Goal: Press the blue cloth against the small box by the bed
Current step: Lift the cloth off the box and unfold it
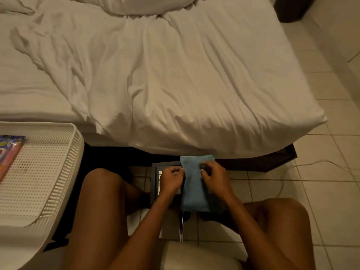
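Observation:
A folded blue cloth (192,188) lies over the right part of a small dark box (155,168) that stands on the floor tiles just in front of the bed. My left hand (171,179) rests on the box's left part, its fingers curled and pinching the cloth's left edge. On the cloth's right side, my right hand (213,177) has its fingers bent and pressing into the fabric. A white label on the box shows beside my left hand. Most of the box is hidden by cloth and hands.
The bed (175,75) with a rumpled white sheet fills the far side. A white perforated basket (39,172) holding a colourful packet (9,151) stands at the left. My bare knees flank the box. A thin cable (311,162) runs over the tiles at the right.

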